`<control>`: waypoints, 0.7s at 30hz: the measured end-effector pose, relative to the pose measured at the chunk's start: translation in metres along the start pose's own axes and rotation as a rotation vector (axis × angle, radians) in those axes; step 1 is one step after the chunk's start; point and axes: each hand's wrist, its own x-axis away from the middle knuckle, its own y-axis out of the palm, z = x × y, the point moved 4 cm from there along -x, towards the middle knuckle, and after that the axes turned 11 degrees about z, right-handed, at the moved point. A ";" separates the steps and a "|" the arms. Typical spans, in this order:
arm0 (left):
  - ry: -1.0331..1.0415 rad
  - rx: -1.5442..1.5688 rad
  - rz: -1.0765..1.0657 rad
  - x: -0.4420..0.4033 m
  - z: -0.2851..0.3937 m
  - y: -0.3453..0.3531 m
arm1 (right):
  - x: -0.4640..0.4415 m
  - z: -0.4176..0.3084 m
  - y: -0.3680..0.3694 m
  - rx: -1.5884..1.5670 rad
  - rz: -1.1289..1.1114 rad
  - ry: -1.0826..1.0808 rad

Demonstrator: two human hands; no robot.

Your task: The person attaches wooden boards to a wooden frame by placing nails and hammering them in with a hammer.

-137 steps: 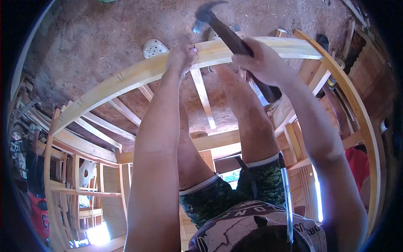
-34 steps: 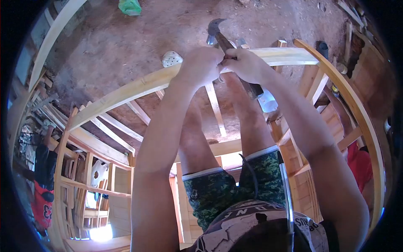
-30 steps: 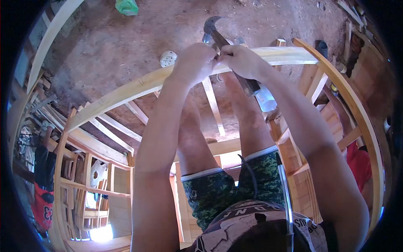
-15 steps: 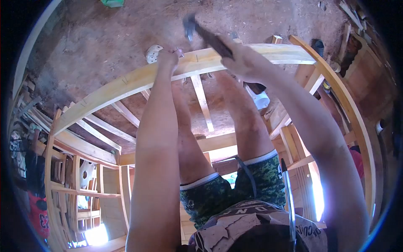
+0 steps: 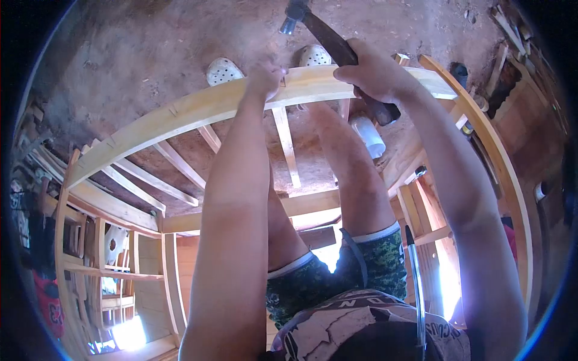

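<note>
A long pale wooden beam curves across the view as the top edge of a wooden frame. Over its middle, my left hand is closed, fingertips pinched at a thin nail that stands up from the wood. A dark-handled hammer is gripped in my right hand, just right of the nail. Its metal head is raised beyond the beam, above the floor. Farther left, more nails stick up from the beam.
Wooden slats run below the beam between my legs. A white perforated clog shows past the beam, with another clog to its right. A whitish plastic container lies by my leg. Wood scraps lie at upper right.
My left hand has moved right along the beam to the standing nail. My right hand has shifted right and the hammer head has risen farther from the beam.
</note>
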 end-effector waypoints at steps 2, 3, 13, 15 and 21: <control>0.041 -0.062 -0.018 -0.007 -0.003 0.002 | -0.004 0.003 0.003 0.047 -0.067 -0.020; 0.107 -0.080 0.019 -0.005 -0.004 0.002 | -0.005 0.006 0.003 0.047 -0.066 -0.021; -0.044 -0.062 -0.014 0.001 0.004 -0.001 | -0.003 0.010 0.002 -0.066 -0.162 0.090; -0.043 -0.021 -0.014 0.001 0.003 0.000 | -0.012 0.013 0.008 -0.028 -0.142 0.074; -0.046 -0.026 -0.037 0.007 0.011 -0.007 | -0.030 0.009 0.024 0.168 -0.145 0.080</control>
